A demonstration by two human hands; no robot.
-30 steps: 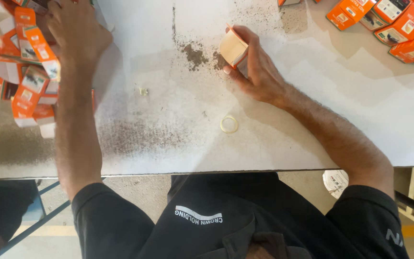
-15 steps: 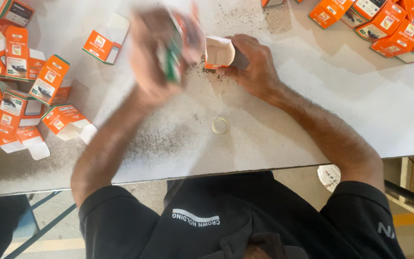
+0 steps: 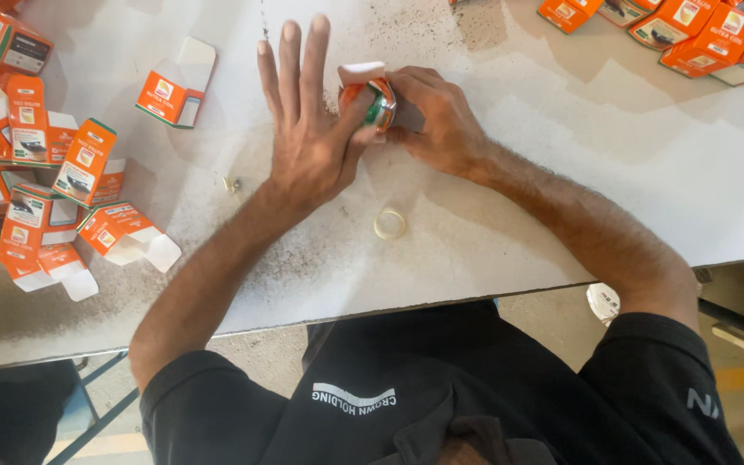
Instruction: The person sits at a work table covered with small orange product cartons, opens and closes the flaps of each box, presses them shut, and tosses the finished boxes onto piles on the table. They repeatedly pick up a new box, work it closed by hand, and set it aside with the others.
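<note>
A small orange and green carton (image 3: 372, 99) with an open white flap sits between my two hands on the white table (image 3: 561, 172). My right hand (image 3: 437, 116) grips the carton from the right side. My left hand (image 3: 307, 129) lies flat with fingers stretched out, and its thumb presses against the carton's left side. A small pale ring (image 3: 390, 224) lies on the table just below the hands.
Several open orange cartons (image 3: 62, 172) lie scattered at the table's left, one (image 3: 174, 86) nearer the hands. More orange cartons (image 3: 691, 34) are piled at the far right. A tiny metal piece (image 3: 232, 183) lies left of my left wrist. The table's front edge runs near my body.
My left hand left the cartons at the left, brought an orange and green carton to the middle, and now presses it against what my right hand holds.
</note>
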